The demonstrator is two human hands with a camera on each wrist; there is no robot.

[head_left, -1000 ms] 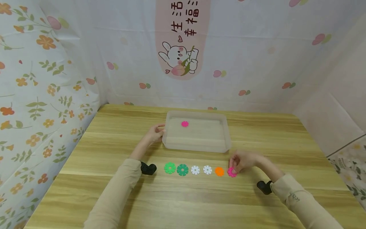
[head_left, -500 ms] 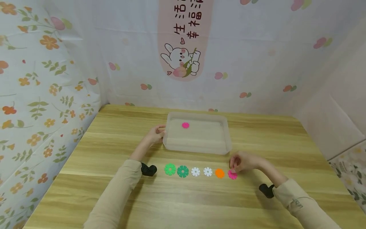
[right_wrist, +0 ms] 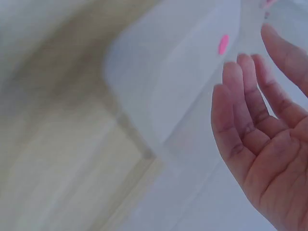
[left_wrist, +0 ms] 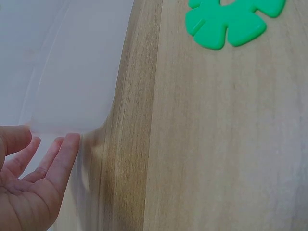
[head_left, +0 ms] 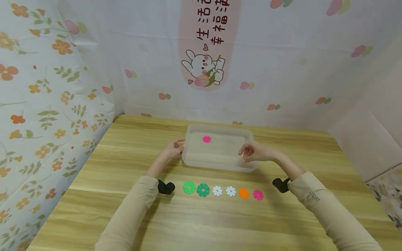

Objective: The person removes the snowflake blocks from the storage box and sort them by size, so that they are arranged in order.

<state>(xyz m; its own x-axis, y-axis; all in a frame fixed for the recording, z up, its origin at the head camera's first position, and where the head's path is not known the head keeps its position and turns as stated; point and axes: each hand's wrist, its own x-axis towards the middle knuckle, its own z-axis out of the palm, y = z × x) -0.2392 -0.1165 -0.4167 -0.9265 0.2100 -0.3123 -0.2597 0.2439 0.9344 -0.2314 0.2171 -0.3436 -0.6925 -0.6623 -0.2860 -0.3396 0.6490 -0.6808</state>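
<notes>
A translucent white plastic bin (head_left: 216,165) stands on the table with one pink notched disc (head_left: 206,139) inside. At its left end, my left hand (head_left: 174,148) touches the outer wall with fairly straight fingertips, as the left wrist view also shows. Over the bin's front right part hovers my right hand (head_left: 258,152), relaxed and holding nothing. In front of the bin lies a row of flower-shaped notched discs: light green (head_left: 189,187), dark green (head_left: 203,190), white (head_left: 217,191), another white disc (head_left: 230,191), an orange disc (head_left: 244,193) and a pink disc (head_left: 258,195).
The wooden table (head_left: 194,223) meets a patterned cloth (head_left: 150,69) behind it and at both sides. Black wrist-mounted devices (head_left: 166,188) stick out near both cuffs.
My right hand has let go of the pink disc at the row's right end and moved up and left over the bin. My left hand stays at the bin. The head view shifted slightly.
</notes>
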